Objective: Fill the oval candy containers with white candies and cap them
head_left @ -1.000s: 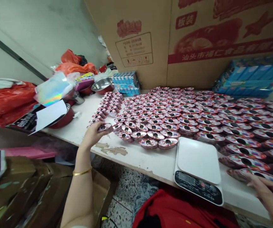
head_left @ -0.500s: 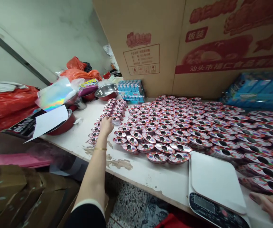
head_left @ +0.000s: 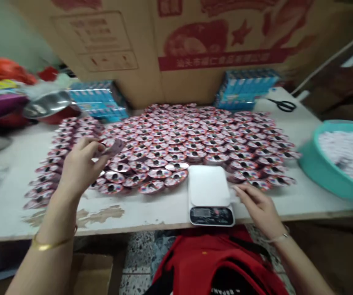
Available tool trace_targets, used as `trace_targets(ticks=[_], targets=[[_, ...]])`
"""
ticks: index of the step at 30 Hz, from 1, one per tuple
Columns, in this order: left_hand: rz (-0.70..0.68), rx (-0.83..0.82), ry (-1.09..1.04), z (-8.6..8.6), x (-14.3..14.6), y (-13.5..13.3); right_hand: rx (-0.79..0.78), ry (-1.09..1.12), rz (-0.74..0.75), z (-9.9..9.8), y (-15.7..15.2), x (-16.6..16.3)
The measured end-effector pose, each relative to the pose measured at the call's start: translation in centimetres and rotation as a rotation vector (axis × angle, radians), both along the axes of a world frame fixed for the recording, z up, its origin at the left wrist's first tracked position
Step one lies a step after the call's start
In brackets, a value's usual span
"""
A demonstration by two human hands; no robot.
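My left hand [head_left: 80, 166] is lifted over the left part of the table, fingers pinched on one small printed cup [head_left: 112, 146]. Below it lie several rows of the same red and pink printed cups [head_left: 179, 139], each with a dark centre, covering the middle of the white table [head_left: 7, 200]. My right hand [head_left: 256, 203] rests on the table edge just right of a white digital scale [head_left: 209, 196], fingers stretched out and touching its side. The scale's pan holds nothing.
A teal basin [head_left: 326, 172] filled with pale pieces stands at the right. Blue packs [head_left: 244, 88] and black scissors [head_left: 283, 105] lie at the back, under large cardboard boxes [head_left: 194, 45]. A steel bowl [head_left: 45, 105] and red bags sit at the left. Something red [head_left: 213, 262] lies below the table edge.
The view has swung right, showing the basin and scissors. My left hand has drawn back from the far cups with one cup in it. My right hand has shifted next to the scale.
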State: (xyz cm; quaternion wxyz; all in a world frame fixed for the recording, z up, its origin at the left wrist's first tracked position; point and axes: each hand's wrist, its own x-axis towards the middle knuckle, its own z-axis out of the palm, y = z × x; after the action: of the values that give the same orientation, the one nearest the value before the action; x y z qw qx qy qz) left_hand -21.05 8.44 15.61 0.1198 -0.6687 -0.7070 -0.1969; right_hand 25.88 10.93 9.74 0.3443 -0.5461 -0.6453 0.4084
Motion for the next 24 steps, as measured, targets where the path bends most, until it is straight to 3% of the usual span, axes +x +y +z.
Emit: trace_targets(ticks=[3, 5, 7, 9, 11, 14, 16, 19, 20, 22, 24], targets=[[-0.248, -0.125, -0.256, 0.3, 10.9, 1.0, 0.046, 0.02, -0.001, -0.1, -0.1, 0.8], [-0.384, -0.236, -0.329, -0.8, 17.6, 1.5, 0.058, 0.007, -0.026, 0.0, -0.4, 2.1], [-0.471, -0.291, -0.309, -2.6, 22.4, 2.3, 0.06, -0.005, -0.073, 0.2, -0.8, 3.8], [-0.523, -0.323, -0.263, -4.4, 25.0, 3.2, 0.056, -0.014, -0.127, 0.5, -1.1, 5.6], [-0.558, -0.34, -0.241, -5.6, 25.9, 3.9, 0.048, -0.025, -0.192, 0.7, -1.1, 7.6], [-0.608, -0.316, -0.261, -5.6, 25.2, 4.1, 0.077, -0.05, -0.335, 1.6, 0.4, 11.3], [-0.612, -0.283, -0.29, -4.8, 24.1, 3.5, 0.164, -0.129, -0.487, 2.7, 3.0, 14.4], [-0.509, -0.232, -0.332, -3.2, 22.0, 2.0, 0.314, -0.504, -0.709, 4.6, 9.0, 20.1], [-0.456, -0.212, -0.347, -2.9, 21.3, 1.3, 0.285, -0.673, -0.727, 5.0, 11.3, 22.2], [-0.352, -0.177, -0.369, -2.5, 20.0, -0.1, 0.021, -0.896, -0.697, 4.9, 15.6, 26.0], [-0.276, -0.165, -0.379, -2.7, 19.1, -1.6, -0.245, -0.927, -0.659, 3.6, 18.7, 29.1]])
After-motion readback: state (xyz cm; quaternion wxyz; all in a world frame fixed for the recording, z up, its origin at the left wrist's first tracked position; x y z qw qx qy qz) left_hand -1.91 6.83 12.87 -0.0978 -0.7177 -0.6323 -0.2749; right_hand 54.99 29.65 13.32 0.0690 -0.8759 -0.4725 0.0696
